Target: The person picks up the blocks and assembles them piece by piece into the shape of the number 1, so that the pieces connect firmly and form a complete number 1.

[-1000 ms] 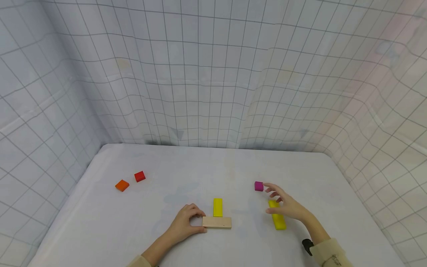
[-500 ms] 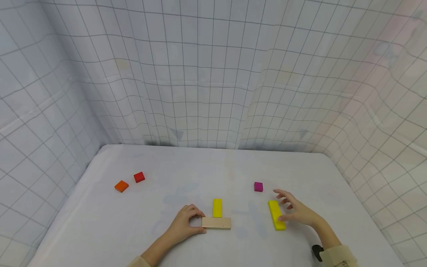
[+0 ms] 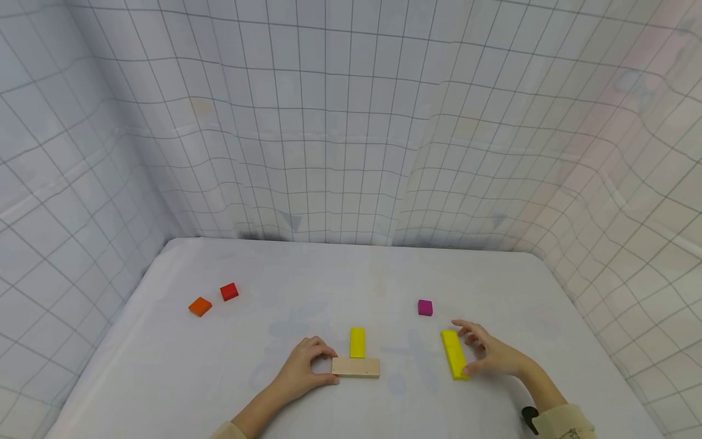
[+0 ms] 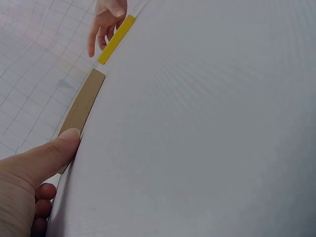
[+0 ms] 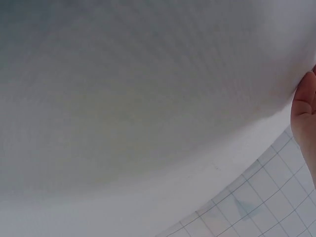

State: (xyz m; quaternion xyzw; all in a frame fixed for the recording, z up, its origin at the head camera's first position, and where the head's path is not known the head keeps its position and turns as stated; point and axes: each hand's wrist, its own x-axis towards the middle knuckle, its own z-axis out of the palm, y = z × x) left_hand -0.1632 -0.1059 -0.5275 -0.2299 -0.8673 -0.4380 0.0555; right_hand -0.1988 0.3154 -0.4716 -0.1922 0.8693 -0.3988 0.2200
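A plain wooden block (image 3: 355,367) lies crosswise on the white table, and my left hand (image 3: 300,369) pinches its left end between thumb and fingers. In the left wrist view, the left thumb (image 4: 68,140) presses the block's near side. Behind that block a short yellow block (image 3: 358,342) points away, its near end at the wooden one. My right hand (image 3: 492,355) is beside a longer yellow block (image 3: 454,355), on its right. The fingers are loosely bent and spread, with the thumb tip at the block's near right edge; whether it touches cannot be made out.
A magenta cube (image 3: 425,308) sits beyond the longer yellow block. Far to the left are an orange block (image 3: 200,306) and a red block (image 3: 229,292). Grid-patterned curtains (image 3: 351,134) hang behind and along both sides of the white table (image 3: 307,268).
My right hand has drawn back from near the magenta cube, moving right and nearer, and uncovers most of the longer yellow block. The left hand and the wooden block stay in place.
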